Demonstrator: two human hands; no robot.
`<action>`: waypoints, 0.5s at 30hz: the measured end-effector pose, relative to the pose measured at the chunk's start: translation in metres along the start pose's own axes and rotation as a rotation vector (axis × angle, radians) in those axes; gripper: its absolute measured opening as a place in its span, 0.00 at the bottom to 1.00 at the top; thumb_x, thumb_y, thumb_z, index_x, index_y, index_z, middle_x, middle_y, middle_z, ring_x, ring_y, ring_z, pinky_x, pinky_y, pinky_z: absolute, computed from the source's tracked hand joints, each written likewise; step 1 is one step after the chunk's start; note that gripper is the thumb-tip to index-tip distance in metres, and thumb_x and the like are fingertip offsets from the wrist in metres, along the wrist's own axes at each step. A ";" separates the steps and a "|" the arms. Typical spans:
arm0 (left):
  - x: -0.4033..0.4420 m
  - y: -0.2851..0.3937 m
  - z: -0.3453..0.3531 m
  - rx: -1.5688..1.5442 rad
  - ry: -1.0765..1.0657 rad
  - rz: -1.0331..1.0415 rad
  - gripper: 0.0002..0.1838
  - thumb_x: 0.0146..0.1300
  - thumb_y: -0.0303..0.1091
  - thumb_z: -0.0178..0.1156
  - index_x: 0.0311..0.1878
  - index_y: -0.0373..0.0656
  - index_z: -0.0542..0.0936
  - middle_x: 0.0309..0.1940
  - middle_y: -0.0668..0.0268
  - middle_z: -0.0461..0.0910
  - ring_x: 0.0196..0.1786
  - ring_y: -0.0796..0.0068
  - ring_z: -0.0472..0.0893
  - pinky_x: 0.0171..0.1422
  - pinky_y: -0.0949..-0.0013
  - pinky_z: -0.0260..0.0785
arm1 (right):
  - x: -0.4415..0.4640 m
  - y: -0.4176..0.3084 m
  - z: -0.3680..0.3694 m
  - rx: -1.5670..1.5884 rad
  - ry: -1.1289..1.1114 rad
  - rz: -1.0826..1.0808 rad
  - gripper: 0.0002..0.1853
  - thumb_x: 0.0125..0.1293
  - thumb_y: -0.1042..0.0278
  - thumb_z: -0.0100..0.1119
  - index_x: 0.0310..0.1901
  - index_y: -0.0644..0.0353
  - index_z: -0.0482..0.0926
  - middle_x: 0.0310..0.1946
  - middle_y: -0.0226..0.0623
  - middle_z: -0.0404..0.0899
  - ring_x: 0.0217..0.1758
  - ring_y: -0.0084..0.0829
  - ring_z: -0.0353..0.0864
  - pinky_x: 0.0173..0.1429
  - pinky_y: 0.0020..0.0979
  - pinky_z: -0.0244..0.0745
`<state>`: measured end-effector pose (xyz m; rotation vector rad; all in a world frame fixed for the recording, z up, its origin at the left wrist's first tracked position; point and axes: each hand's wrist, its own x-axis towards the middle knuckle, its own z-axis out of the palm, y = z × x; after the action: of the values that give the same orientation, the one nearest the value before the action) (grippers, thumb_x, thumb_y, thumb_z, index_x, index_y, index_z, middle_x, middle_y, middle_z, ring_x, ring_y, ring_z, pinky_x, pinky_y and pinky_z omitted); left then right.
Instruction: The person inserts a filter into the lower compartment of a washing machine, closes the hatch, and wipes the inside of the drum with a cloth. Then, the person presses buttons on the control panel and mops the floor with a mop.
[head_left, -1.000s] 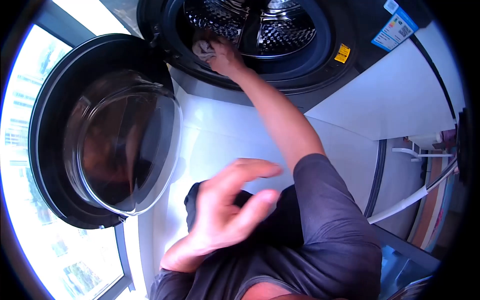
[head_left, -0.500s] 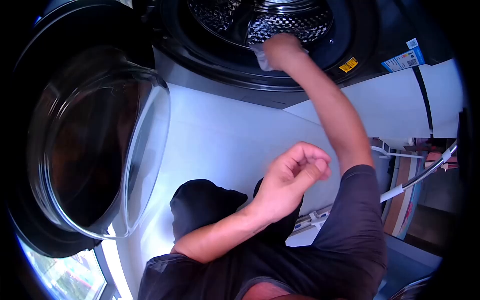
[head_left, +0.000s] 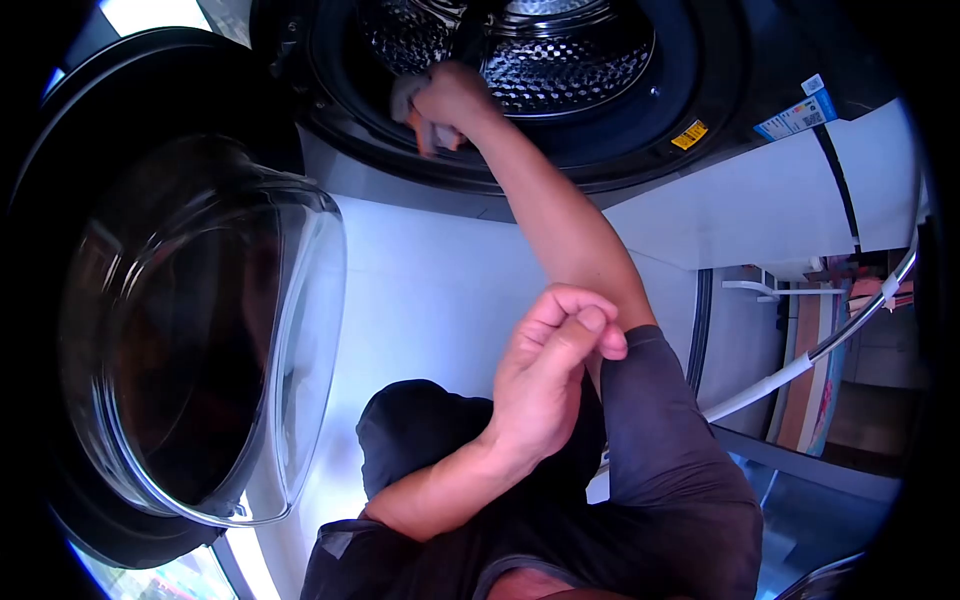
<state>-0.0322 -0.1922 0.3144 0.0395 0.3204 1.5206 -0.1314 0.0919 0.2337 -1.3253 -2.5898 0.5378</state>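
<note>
- Right hand (head_left: 456,98), upper middle, clamped on a cloth (head_left: 430,132) at the washer's rim (head_left: 690,80), bunched probably for grip.
- Left hand (head_left: 546,372), centre, curled closed, seemingly empty.
- Door (head_left: 190,350), left, open, likely for reach.

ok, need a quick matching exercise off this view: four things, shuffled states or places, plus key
1. Right hand
2. Left hand
3. Round door
4. Yellow label

A. Swung open, at picture left
B. On the dark surround, right of the drum
C. Loosely curled, nothing visible in it
D. Gripping a cloth

Pairs: 1-D, 2-C, 3-A, 4-B
</note>
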 end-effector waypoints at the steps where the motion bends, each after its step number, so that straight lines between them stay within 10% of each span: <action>1: 0.002 0.001 -0.002 -0.011 0.002 0.059 0.09 0.73 0.34 0.55 0.46 0.38 0.77 0.34 0.63 0.81 0.40 0.72 0.80 0.53 0.68 0.71 | 0.008 -0.007 -0.001 0.120 0.020 0.023 0.14 0.56 0.65 0.61 0.39 0.65 0.86 0.37 0.53 0.85 0.45 0.48 0.87 0.49 0.41 0.81; 5: 0.007 0.006 -0.008 -0.059 0.000 0.184 0.09 0.73 0.34 0.55 0.46 0.38 0.76 0.33 0.63 0.80 0.40 0.72 0.79 0.53 0.68 0.70 | 0.042 -0.022 -0.001 1.338 0.084 0.100 0.14 0.68 0.69 0.53 0.51 0.63 0.80 0.43 0.45 0.84 0.43 0.42 0.87 0.47 0.46 0.85; 8: 0.009 0.010 -0.005 -0.140 0.009 0.200 0.08 0.73 0.32 0.53 0.47 0.38 0.75 0.33 0.62 0.80 0.41 0.73 0.79 0.53 0.69 0.70 | 0.052 -0.036 -0.034 2.059 -0.059 -0.246 0.14 0.73 0.61 0.52 0.51 0.61 0.78 0.44 0.46 0.84 0.48 0.40 0.83 0.51 0.40 0.80; 9: 0.010 0.010 -0.004 -0.136 0.015 0.223 0.08 0.73 0.33 0.53 0.46 0.37 0.75 0.33 0.62 0.79 0.40 0.73 0.79 0.53 0.69 0.70 | 0.038 -0.032 -0.049 2.046 -0.419 -0.486 0.12 0.71 0.63 0.53 0.49 0.60 0.80 0.43 0.48 0.84 0.46 0.41 0.84 0.48 0.40 0.79; 12: 0.016 0.006 -0.009 -0.116 0.004 0.300 0.09 0.72 0.34 0.53 0.45 0.37 0.75 0.32 0.62 0.78 0.39 0.72 0.78 0.52 0.68 0.69 | 0.042 -0.042 -0.003 1.350 0.309 -0.247 0.12 0.68 0.72 0.55 0.52 0.60 0.78 0.46 0.45 0.85 0.51 0.43 0.86 0.51 0.44 0.84; 15: 0.022 0.005 -0.010 -0.104 -0.016 0.391 0.10 0.72 0.35 0.52 0.44 0.38 0.75 0.31 0.62 0.77 0.38 0.71 0.76 0.51 0.65 0.67 | 0.004 -0.012 0.024 0.477 0.265 -0.408 0.16 0.57 0.75 0.64 0.49 0.58 0.82 0.44 0.46 0.86 0.48 0.45 0.86 0.52 0.39 0.81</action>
<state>-0.0384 -0.1721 0.3022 0.0335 0.2277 1.9219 -0.1501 0.0829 0.2163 -0.6463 -2.2294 0.7761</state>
